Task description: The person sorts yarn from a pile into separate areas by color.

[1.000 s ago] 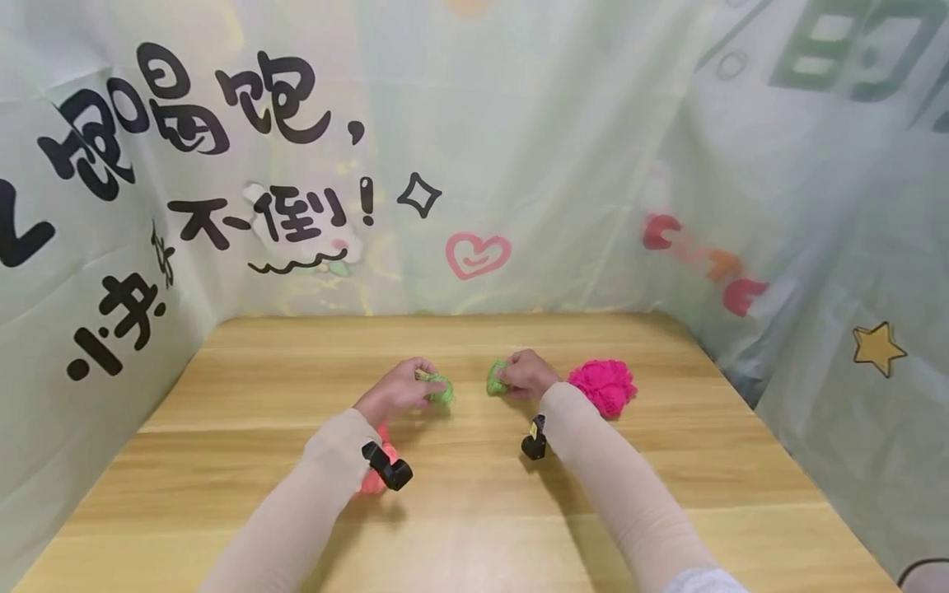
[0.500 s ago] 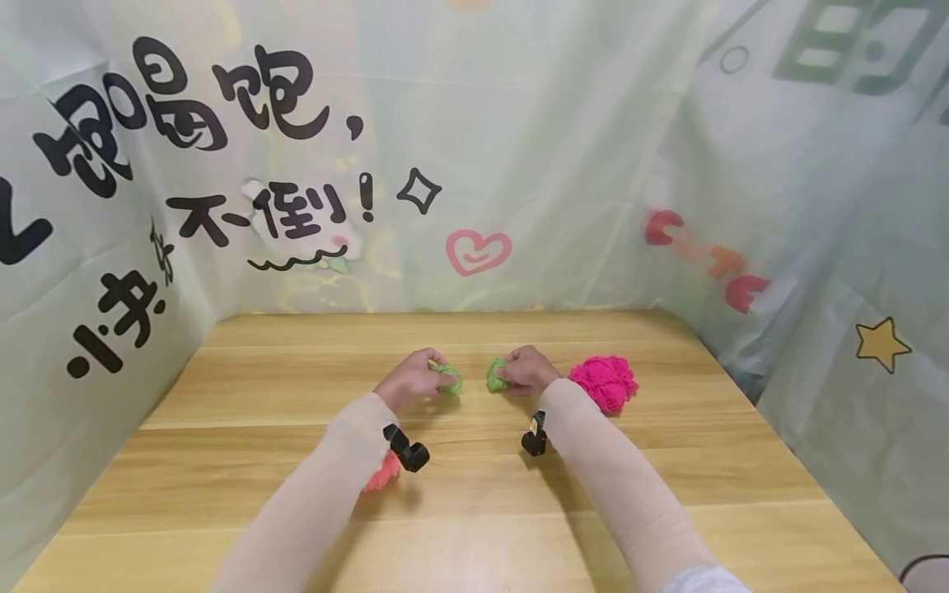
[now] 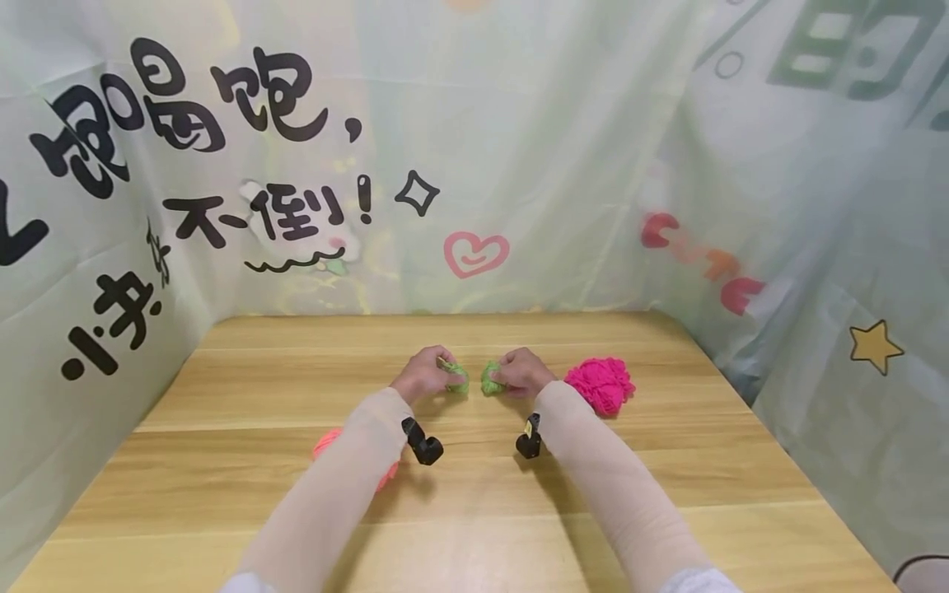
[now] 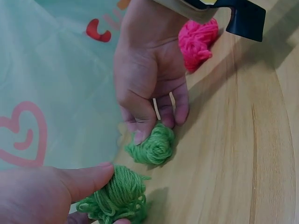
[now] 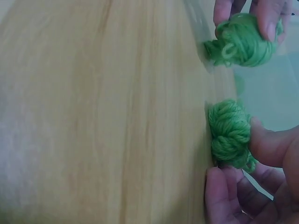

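Observation:
My left hand (image 3: 424, 372) pinches a small green ball of yarn (image 4: 122, 189) between thumb and fingers, just above the table. Facing it, my right hand (image 3: 525, 372) grips a second green yarn ball (image 5: 230, 133) by its side, low at the tabletop. A narrow gap separates the two green balls in the head view. Loose loops hang from the left one in the left wrist view.
A bright pink yarn ball (image 3: 600, 385) lies just right of my right hand. Partly hidden under my left forearm is a coral yarn ball (image 3: 326, 441). The wooden table (image 3: 474, 527) ends at a printed curtain (image 3: 563, 165) behind.
My left hand has moved to the right with its green yarn ball, closer to the other one. More of the coral yarn shows left of the forearm. The right hand has barely moved.

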